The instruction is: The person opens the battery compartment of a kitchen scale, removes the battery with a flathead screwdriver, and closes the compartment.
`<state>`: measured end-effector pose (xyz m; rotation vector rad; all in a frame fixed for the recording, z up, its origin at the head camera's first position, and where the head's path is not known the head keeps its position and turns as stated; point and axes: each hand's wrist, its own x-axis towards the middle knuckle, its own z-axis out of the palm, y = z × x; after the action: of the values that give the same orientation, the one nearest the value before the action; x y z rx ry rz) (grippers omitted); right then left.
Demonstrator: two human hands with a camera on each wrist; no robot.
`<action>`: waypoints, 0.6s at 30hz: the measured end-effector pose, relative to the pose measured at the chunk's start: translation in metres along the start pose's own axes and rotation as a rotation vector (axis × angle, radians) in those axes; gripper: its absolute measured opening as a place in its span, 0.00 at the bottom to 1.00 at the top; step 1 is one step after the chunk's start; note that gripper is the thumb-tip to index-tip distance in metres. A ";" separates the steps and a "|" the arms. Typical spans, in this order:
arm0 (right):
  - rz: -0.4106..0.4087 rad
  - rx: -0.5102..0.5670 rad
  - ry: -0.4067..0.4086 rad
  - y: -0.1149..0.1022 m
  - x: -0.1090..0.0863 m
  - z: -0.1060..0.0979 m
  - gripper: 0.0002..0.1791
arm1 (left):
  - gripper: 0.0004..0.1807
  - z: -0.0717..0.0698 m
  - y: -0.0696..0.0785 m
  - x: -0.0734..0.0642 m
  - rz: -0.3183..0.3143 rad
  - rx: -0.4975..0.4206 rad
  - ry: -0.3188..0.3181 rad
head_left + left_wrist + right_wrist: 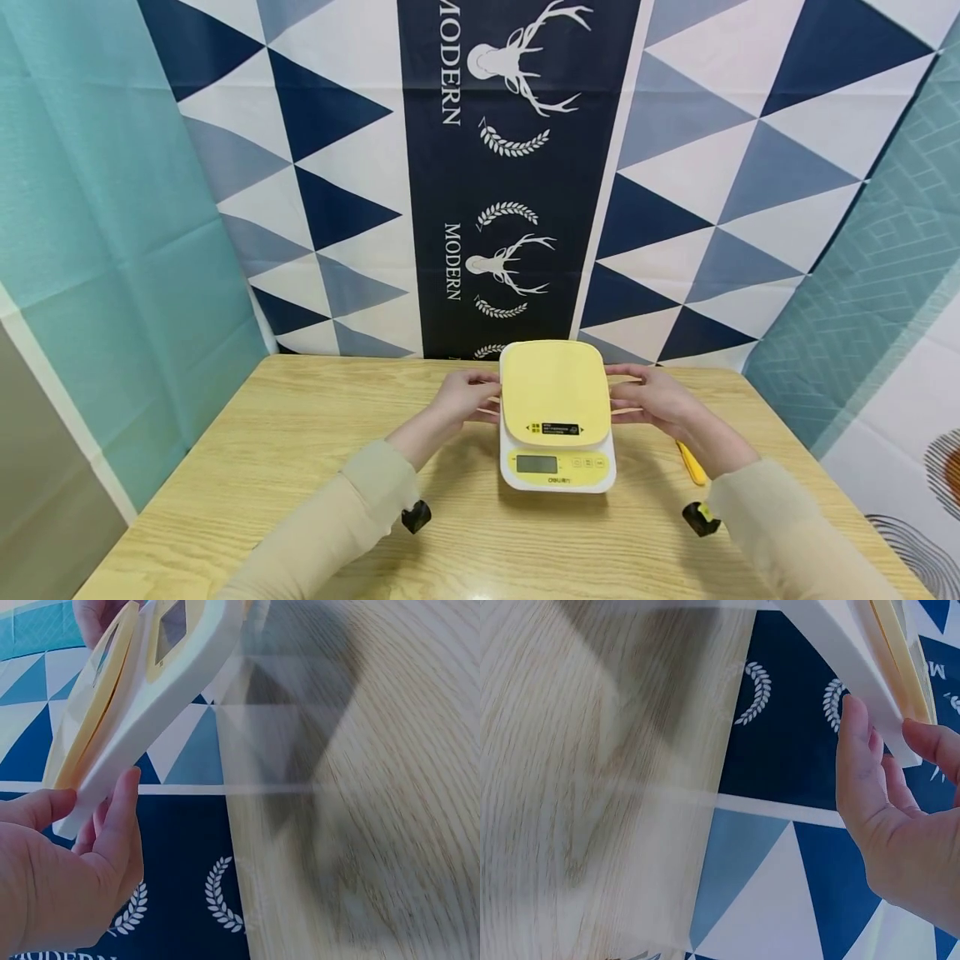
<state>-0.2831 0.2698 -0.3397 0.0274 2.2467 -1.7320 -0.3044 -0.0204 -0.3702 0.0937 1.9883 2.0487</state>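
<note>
A white kitchen scale (558, 468) with a yellow square top plate (555, 387) is held between both hands above the wooden table. Its small grey display (537, 464) and yellow button panel face the head camera. My left hand (465, 397) grips the scale's left edge; in the left wrist view its thumb lies on the plate side and its fingers behind the white base (161, 720). On the opposite edge my right hand (658, 398) holds it likewise, thumb in front and fingers behind the base (847, 656). Some fingers are hidden by the scale.
A slim yellow object (691, 463), partly hidden by the right forearm, lies on the wooden table (300, 467). Small black objects (416, 517) show by each sleeve. A patterned cloth (352, 167) with triangles and deer heads hangs behind the table; teal cloth (97, 208) hangs at the left.
</note>
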 end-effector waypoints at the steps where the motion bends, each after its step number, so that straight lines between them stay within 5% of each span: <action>1: -0.007 0.003 -0.001 -0.001 -0.001 0.001 0.35 | 0.14 -0.001 0.000 -0.001 0.010 0.003 -0.005; 18: -0.188 -0.019 0.006 -0.004 -0.013 0.020 0.31 | 0.12 -0.022 0.001 -0.021 0.203 0.088 -0.025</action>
<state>-0.2673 0.2516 -0.3375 -0.1889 2.3358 -1.8037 -0.2893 -0.0469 -0.3669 0.3509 2.1304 2.0662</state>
